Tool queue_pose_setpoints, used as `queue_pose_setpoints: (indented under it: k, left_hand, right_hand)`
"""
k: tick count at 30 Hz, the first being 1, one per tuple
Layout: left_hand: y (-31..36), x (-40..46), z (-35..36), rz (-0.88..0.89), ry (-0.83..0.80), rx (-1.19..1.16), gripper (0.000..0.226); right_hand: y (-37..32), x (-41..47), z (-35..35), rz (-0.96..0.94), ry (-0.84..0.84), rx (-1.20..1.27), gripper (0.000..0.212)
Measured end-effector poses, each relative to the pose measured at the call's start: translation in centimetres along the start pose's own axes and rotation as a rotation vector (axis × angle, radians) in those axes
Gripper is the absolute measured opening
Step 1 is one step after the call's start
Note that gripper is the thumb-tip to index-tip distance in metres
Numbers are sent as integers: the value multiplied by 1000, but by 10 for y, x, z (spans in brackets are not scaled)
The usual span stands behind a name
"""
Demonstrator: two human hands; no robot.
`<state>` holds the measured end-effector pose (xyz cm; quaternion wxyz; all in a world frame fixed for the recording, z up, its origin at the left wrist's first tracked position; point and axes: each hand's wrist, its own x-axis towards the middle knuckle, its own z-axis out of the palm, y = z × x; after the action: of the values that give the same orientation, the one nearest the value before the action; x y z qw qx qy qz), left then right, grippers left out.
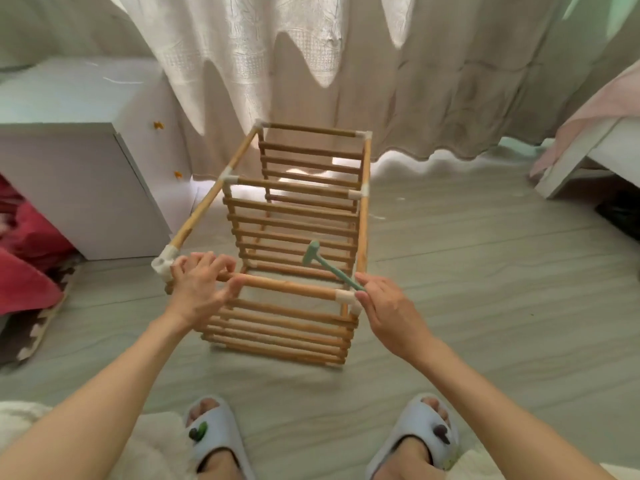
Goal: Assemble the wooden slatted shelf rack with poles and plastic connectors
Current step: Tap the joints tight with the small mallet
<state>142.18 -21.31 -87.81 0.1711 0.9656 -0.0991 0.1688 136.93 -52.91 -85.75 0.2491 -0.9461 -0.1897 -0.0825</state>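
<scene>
Slippered feet stood nearest; the left hand curled its fingers around the rack's front pole, the right hand pinched a green mallet.

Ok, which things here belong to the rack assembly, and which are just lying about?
Job: wooden slatted rack; near wooden top pole under the left hand; white plastic corner connector; small green mallet in the right hand.

Lying about: white cabinet; red cloth; pale curtain.

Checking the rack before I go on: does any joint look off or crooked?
Yes: the near left connector sticks out past the front pole, which runs skewed, by the left hand.
</scene>
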Motion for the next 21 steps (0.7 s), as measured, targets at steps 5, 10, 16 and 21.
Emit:
queue_pose_setpoints:
  k: [5,10,16,21]
  left_hand:
    - [4,0,-6,-219,94,32,20]
    - [101,-16,0,-33,-152,-72,55]
    - [158,-6,25,-27,-332,37,40]
    - [126,-12,22,96,-340,-62,59]
  right_hand:
    - [-29,20,3,230,-47,378,30]
    - [-33,28,-8,531,85,1084,39]
    - [-13,16,-24,602,137,837,37]
    - [-1,10,-28,582,134,662,36]
